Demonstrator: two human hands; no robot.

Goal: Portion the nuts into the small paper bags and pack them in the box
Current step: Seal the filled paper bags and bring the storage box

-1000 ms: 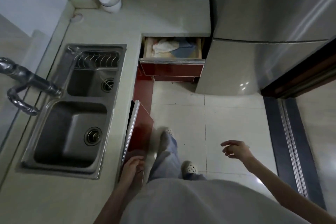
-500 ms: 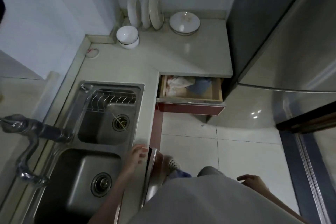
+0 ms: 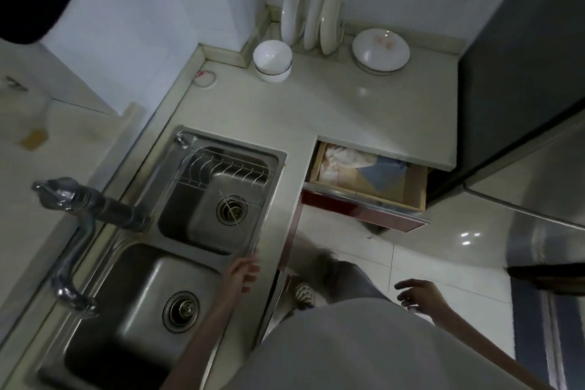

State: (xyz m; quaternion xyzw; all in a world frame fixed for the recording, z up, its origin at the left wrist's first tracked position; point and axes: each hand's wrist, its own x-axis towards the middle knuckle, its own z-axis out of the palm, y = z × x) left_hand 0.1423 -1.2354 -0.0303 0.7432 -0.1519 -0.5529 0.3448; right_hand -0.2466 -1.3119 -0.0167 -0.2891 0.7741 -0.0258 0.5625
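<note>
Since a second ago the left hand (image 3: 243, 272) has come up off the red cabinet door (image 3: 278, 301) and now hangs over the counter edge beside the sink (image 3: 177, 225), and the view has tipped up so more of the back corner shows. Right hand (image 3: 418, 294) sits out over the floor tiles. Both hands have loosely spread fingers and hold nothing.

No nuts, paper bags or box anywhere in view, so my guess is this is still the hunting-for-supplies stage. Best bet: go for the open drawer (image 3: 367, 177) next, and step around that half-open cabinet door rather than bumping it.

Containers, biggest first: the double sink, whose far basin has a wire rack (image 3: 228, 168) and what looks like a thin stick across the drain, while the near basin looks bare. Then the drawer, holding crumpled pale stuff and something blue; can't tell if they're bags. Then the lidded white dish (image 3: 381, 52) by the plate rack, contents hidden. Last, the stacked white bowls (image 3: 272, 60), top one looks empty.
</note>
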